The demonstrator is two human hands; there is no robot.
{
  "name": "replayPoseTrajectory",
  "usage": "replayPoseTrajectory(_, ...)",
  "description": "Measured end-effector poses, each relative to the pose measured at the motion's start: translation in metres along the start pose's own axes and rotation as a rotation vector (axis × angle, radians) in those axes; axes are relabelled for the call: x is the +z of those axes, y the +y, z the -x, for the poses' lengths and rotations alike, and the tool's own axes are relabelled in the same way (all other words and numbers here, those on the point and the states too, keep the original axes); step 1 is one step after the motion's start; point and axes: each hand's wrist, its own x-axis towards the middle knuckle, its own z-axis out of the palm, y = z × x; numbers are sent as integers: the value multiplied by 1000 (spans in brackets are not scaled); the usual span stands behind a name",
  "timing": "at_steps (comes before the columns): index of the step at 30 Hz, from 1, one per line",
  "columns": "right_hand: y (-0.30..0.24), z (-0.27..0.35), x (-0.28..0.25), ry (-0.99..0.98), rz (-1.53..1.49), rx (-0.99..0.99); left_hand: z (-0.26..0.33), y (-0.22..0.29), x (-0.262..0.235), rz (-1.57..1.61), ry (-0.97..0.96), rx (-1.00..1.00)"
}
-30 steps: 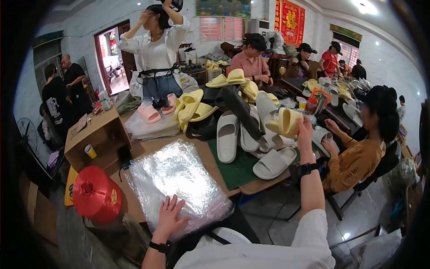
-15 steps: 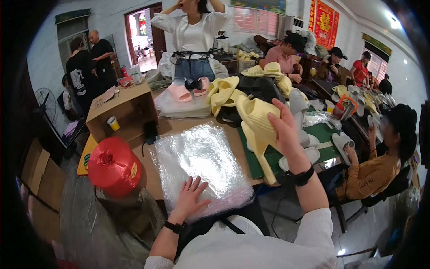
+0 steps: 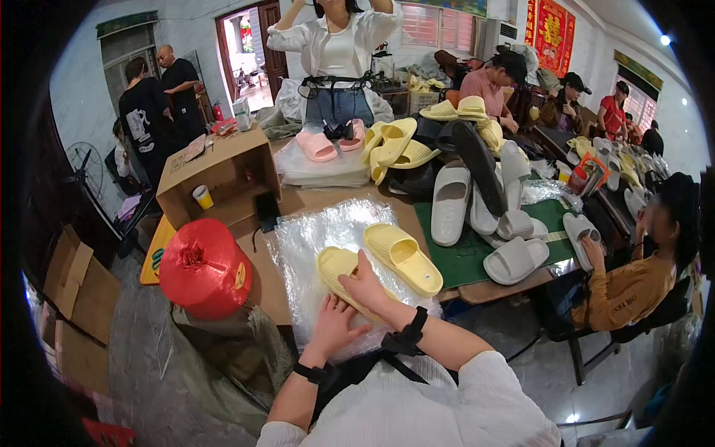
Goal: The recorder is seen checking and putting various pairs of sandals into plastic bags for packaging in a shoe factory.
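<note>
Two yellow slide sandals lie on a stack of clear plastic bags (image 3: 313,246) on the brown table in front of me. My right hand (image 3: 370,292) rests on the nearer yellow sandal (image 3: 337,267), fingers curled over its rear part. The other yellow sandal (image 3: 403,258) lies just to its right, apart from my hands. My left hand (image 3: 334,326) lies flat on the plastic bags, just below the nearer sandal, fingers apart. Both wrists wear black bands.
A red spool of plastic twine (image 3: 202,270) stands at my left. An open cardboard box (image 3: 216,176) sits behind it. Grey sandals (image 3: 450,205) and more yellow and pink ones crowd the table's far side. A seated person (image 3: 640,276) works at right; others stand beyond.
My right hand brought the pair of yellow sandals from the far pile down onto the plastic bags. My left hand stayed on the bags.
</note>
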Motion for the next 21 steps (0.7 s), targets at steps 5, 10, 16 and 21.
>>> replayPoseTrajectory(5,-29,15,-65,-271,-91,-9,1,-3,3,-13,-7,-3)
replayPoseTrajectory(10,-1,8,-120,102,616,-147,3,-6,2,-7,17,-1)
replayPoseTrajectory(16,6,-22,-102,-275,631,-252,2,-9,-4,3,-15,41)
replayPoseTrajectory(21,10,-40,-79,-341,780,-178,0,-2,-10,14,-102,3)
